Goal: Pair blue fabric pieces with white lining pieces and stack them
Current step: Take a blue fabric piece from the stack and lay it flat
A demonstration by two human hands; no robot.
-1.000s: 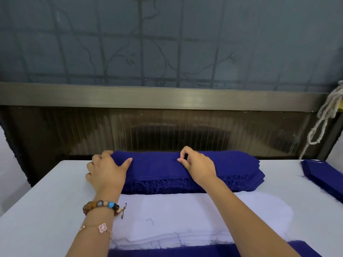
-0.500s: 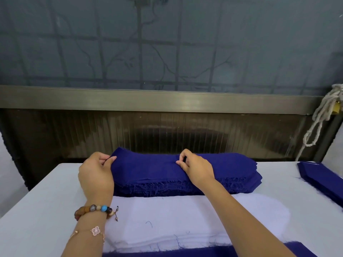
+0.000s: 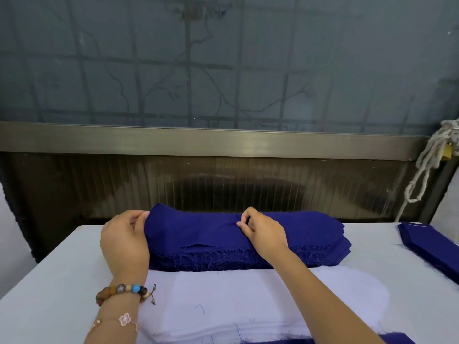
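A thick stack of blue fabric pieces lies across the far middle of the white table, its frayed edges facing me. My left hand pinches the left end of the top blue piece and holds that end raised off the stack. My right hand pinches the same top piece near the middle of the stack. In front of the blue stack lies a pile of white lining pieces, with loose blue threads on it.
Another blue stack sits at the right table edge. A strip of blue fabric shows at the bottom edge, under the white pile. A dark ribbed panel and metal rail close off the back. A knotted white rope hangs at the right.
My left hand went from resting beside the stack to pinching the top piece's left end and lifting it. My right hand kept its pinch on the piece.
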